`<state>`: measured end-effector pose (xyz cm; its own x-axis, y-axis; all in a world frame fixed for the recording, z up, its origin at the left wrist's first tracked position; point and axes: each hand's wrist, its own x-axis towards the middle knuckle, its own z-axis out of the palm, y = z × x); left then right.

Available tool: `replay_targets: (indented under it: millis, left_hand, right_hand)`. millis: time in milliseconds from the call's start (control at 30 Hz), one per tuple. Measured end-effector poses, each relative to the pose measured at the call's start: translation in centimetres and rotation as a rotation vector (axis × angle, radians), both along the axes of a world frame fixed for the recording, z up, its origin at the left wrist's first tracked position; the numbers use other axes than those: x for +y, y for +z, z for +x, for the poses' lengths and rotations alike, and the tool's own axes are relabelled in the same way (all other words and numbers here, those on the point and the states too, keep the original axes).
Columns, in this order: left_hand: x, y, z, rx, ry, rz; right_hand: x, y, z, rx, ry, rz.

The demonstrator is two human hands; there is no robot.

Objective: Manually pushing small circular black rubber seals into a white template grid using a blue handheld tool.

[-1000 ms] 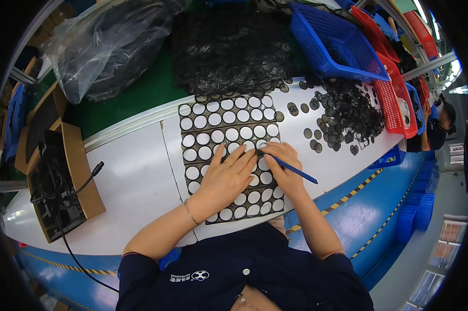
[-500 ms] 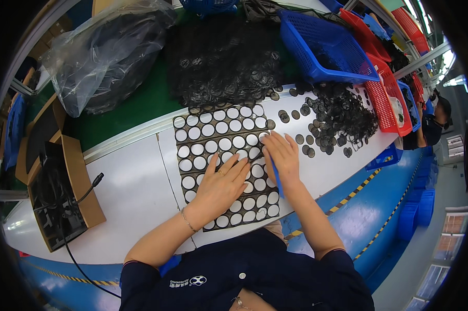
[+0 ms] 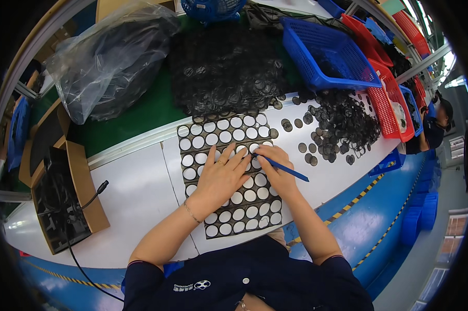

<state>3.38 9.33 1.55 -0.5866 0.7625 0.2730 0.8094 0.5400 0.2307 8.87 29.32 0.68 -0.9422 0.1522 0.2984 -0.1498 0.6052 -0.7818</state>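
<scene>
A dark, thin sheet (image 3: 255, 202) with rows of white circles lies on the white table in front of me. My left hand (image 3: 217, 180) is flat on its middle, fingers spread and pressing it. Beside it, my right hand (image 3: 278, 175) pinches a slim blue pen-like tool (image 3: 292, 172). The tool's tip touches or hovers just over the sheet near my left fingertips; which of the two I cannot tell. Its back end points right, toward me. Loose dark discs (image 3: 322, 124) are heaped to the right of the sheet.
A stack of dark sheets (image 3: 223, 72) sits beyond, between a clear plastic bag (image 3: 109, 67) and a blue basket (image 3: 330, 57). Red baskets (image 3: 389, 103) stand at the right. An opened cardboard box (image 3: 89, 192) with a black cable is at left. Another person (image 3: 438, 122) is far right.
My right fingers have gone from stretched out over the sheet to a pinch, and the blue tool has swung to slant right. My left hand stays flat on the sheet. The view has shifted slightly.
</scene>
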Motion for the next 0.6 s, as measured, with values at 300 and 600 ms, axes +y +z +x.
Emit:
replay_targets:
  millis: [300,600]
  left_hand:
    - [-0.2,0.0,0.0,0.001,-0.011,0.039]
    - [-0.1,0.5,0.2,-0.035,-0.006,0.041]
  right_hand:
    - [-0.1,0.2,0.2,-0.049,0.002,0.045]
    - [1.9,0.1,-2.3,0.312,-0.02,0.668]
